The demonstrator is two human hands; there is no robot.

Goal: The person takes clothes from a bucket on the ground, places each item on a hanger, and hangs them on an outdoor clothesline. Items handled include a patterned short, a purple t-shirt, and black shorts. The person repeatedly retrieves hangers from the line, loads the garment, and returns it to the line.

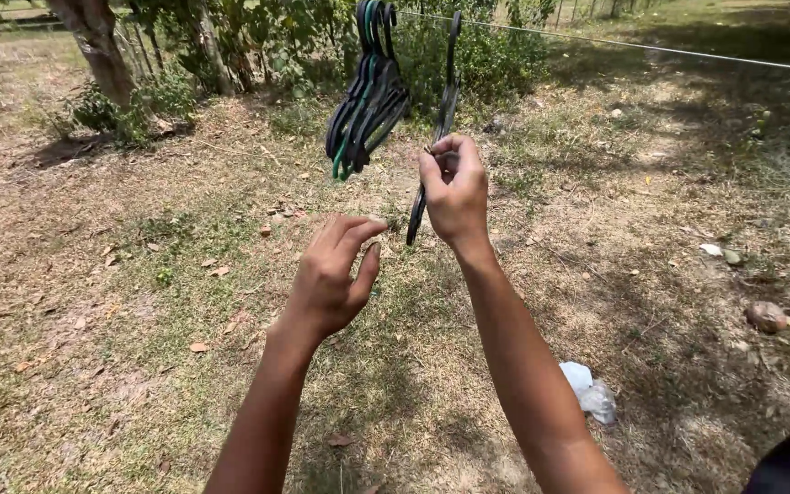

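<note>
The right hand (454, 187) is raised in the upper middle of the frame, and its fingers (441, 151) are clenched around a single dark hanger (448, 101). This hanger hangs by its hook from a thin line (651, 48), which runs from the top middle to the right edge of the frame. The hanger is seen almost from the side, and its lower end shows below the hand.

The left hand (331, 274) is lower, in the middle of the frame. Its fingers (358, 233) are released and slightly curled, and they hold nothing. The hand is near the lower end of the single hanger, but it does not touch it.

Just to the left of the single hanger, a bunch of hangers (368, 91) hangs from the same line at the top of the frame. They are mostly dark, and one or two are green. The bunch is tilted, with the lower ends pointing to the lower left. It is above the left hand and apart from it.

Below is dry ground with thin grass (93, 302) and fallen leaves. A tree trunk (93, 41) stands in the upper left, with bushes (258, 37) beside it. A white crumpled bag (587, 389) lies in the lower right, beside the right forearm in the picture. A stone (765, 316) lies near the right edge.
</note>
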